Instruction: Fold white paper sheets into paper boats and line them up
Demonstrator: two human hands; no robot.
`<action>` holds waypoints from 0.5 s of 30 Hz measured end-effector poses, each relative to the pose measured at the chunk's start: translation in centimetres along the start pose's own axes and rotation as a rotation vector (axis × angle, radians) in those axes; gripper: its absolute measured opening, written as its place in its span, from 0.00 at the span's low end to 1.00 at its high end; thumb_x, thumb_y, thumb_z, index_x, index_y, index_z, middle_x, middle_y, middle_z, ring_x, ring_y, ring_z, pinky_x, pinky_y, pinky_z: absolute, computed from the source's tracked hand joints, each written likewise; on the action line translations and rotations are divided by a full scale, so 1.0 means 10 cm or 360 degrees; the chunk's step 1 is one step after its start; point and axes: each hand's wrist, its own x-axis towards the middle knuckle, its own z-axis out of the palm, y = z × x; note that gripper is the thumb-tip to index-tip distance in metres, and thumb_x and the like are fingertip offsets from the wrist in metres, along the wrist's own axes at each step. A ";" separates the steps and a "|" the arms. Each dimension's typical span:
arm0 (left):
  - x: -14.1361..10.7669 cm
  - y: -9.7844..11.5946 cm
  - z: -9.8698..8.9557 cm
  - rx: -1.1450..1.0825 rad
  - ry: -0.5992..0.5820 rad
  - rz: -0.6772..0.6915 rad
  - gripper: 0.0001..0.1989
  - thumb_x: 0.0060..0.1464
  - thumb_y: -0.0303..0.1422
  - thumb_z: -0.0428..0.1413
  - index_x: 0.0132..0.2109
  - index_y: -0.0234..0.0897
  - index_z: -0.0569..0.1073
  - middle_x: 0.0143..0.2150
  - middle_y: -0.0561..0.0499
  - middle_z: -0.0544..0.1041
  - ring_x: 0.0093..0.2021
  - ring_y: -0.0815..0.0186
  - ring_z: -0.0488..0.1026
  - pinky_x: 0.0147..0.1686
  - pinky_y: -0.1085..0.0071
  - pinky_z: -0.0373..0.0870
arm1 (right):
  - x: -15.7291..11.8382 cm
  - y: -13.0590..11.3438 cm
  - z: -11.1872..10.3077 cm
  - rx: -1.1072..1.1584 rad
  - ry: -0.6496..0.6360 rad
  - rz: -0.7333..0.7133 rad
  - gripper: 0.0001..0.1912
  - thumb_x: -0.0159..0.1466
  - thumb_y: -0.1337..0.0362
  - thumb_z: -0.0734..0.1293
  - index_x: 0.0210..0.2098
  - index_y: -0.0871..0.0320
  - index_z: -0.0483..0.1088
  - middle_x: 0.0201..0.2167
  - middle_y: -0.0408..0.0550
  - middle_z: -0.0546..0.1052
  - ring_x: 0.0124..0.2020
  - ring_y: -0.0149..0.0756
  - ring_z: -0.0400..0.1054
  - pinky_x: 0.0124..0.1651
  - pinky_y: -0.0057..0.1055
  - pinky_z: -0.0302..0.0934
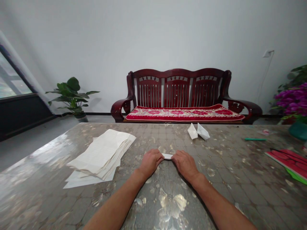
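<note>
Between my two hands, a small folded strip of white paper (pixel 167 156) shows above the patterned tabletop. My left hand (pixel 151 161) pinches its left end, fingers closed. At the right end, my right hand (pixel 185 163) grips it in the same way. Only the middle of the paper is visible; its ends are covered by my fingers. Beyond my right hand stand two folded paper boats, a cream one (pixel 192 131) and a whiter one (pixel 203 131), side by side.
A stack of white paper sheets (pixel 100 153) lies left of my hands. To the right are a green pen (pixel 255 139), a red book (pixel 287 159) with dark glasses (pixel 294 157) on it, and purple flowers (pixel 294 99). A wooden bench (pixel 176 86) stands behind the table (pixel 96 207).
</note>
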 end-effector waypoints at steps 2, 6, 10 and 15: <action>-0.01 -0.04 -0.04 -0.0088 -0.0020 -0.0050 0.08 0.62 0.34 0.54 0.38 0.40 0.78 0.35 0.50 0.76 0.41 0.64 0.73 0.42 0.71 0.65 | -0.01 0.04 -0.01 0.0038 -0.0008 0.0055 0.13 0.69 0.63 0.62 0.33 0.52 0.76 0.33 0.45 0.76 0.39 0.36 0.67 0.38 0.30 0.54; -0.01 -0.10 -0.09 -0.0202 -0.0053 -0.0129 0.09 0.62 0.34 0.54 0.35 0.39 0.78 0.34 0.51 0.76 0.40 0.65 0.73 0.41 0.72 0.65 | -0.02 0.13 -0.01 0.0083 0.0037 0.0116 0.10 0.68 0.63 0.64 0.32 0.53 0.76 0.33 0.45 0.76 0.38 0.36 0.68 0.37 0.30 0.54; -0.01 -0.10 -0.10 -0.0233 -0.0047 -0.0150 0.09 0.61 0.33 0.53 0.35 0.38 0.77 0.34 0.51 0.76 0.39 0.64 0.73 0.40 0.72 0.65 | -0.01 0.20 0.01 0.0104 0.0081 0.0139 0.08 0.65 0.63 0.67 0.30 0.53 0.75 0.31 0.44 0.75 0.36 0.37 0.68 0.36 0.31 0.53; -0.07 -0.01 -0.09 -0.0199 -0.0062 -0.0169 0.08 0.60 0.32 0.53 0.34 0.38 0.75 0.34 0.50 0.76 0.39 0.64 0.73 0.39 0.72 0.64 | -0.02 0.26 0.02 0.0150 0.0120 0.0138 0.08 0.65 0.64 0.67 0.31 0.50 0.77 0.30 0.43 0.75 0.35 0.37 0.67 0.35 0.31 0.52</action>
